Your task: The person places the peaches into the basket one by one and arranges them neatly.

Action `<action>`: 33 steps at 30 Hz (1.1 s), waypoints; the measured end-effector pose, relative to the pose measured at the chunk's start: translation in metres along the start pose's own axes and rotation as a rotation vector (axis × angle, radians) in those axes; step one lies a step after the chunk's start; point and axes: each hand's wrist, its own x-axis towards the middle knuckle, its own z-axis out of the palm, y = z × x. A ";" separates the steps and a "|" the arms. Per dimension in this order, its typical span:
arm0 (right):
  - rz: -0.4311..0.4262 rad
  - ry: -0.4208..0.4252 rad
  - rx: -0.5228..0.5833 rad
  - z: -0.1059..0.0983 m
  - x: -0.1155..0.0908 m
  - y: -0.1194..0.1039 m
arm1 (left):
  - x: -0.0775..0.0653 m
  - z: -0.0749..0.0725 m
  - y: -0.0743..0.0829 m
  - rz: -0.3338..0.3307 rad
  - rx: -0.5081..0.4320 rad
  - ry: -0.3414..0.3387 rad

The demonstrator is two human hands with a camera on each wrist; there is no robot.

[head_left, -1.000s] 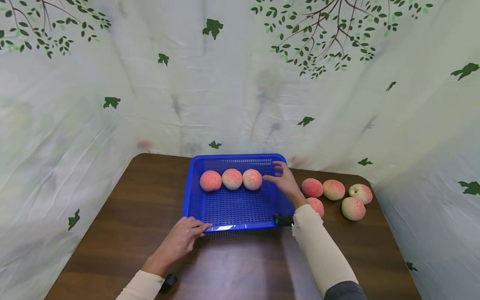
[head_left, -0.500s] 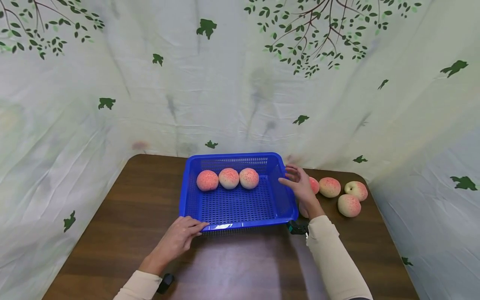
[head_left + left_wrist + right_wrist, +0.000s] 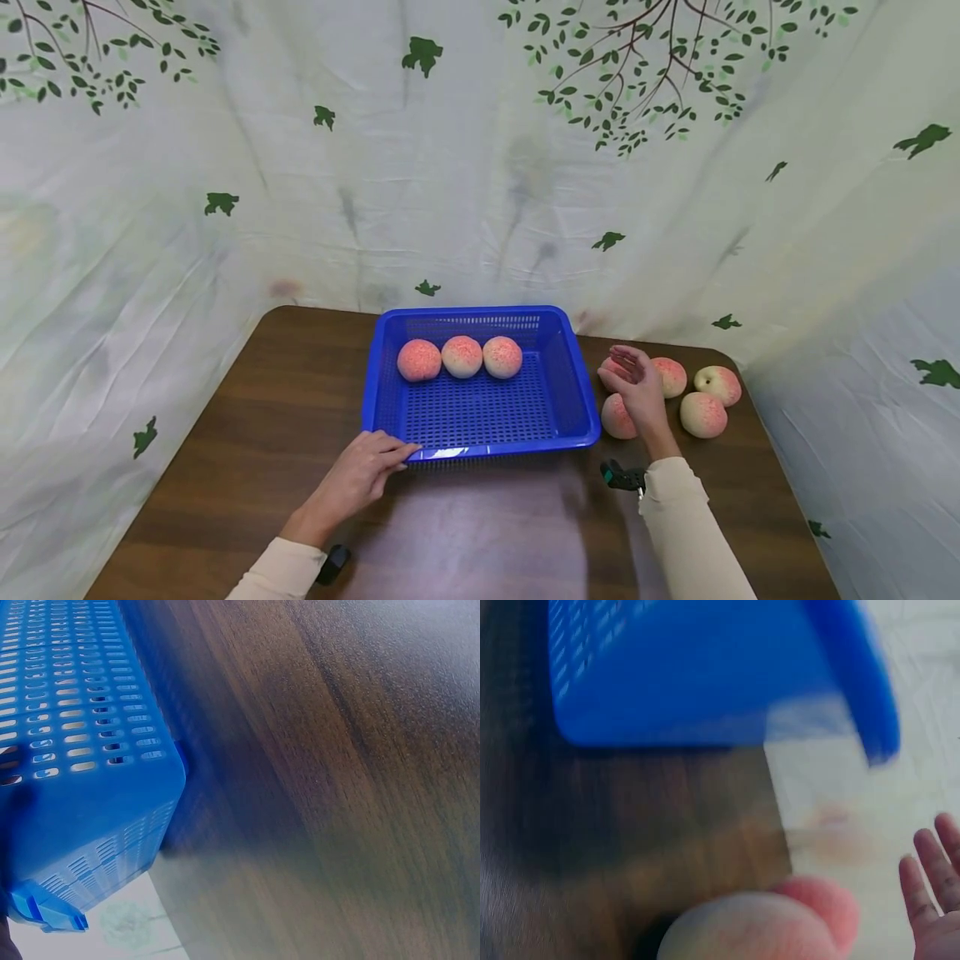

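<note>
At the near left corner of the blue basket [image 3: 495, 451], the left hand [image 3: 366, 467] grips the rim, fingers together on top. Just right of the basket, the right hand [image 3: 639, 390] is among five loose peaches [image 3: 703, 415], fingers apart; I cannot tell whether it touches one. Inside the basket, towards its far wall, three peaches [image 3: 461, 357] sit in a row.

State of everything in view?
Basket: right way up on table, partly filled
Three peaches: in basket, in a row
Five peaches: on table, right of basket
Left hand: holding basket's near rim
Right hand: empty, over table peaches
</note>
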 end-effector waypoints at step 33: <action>0.093 0.274 -0.030 -0.007 -0.046 0.093 | -0.001 0.001 0.000 -0.018 -0.007 0.001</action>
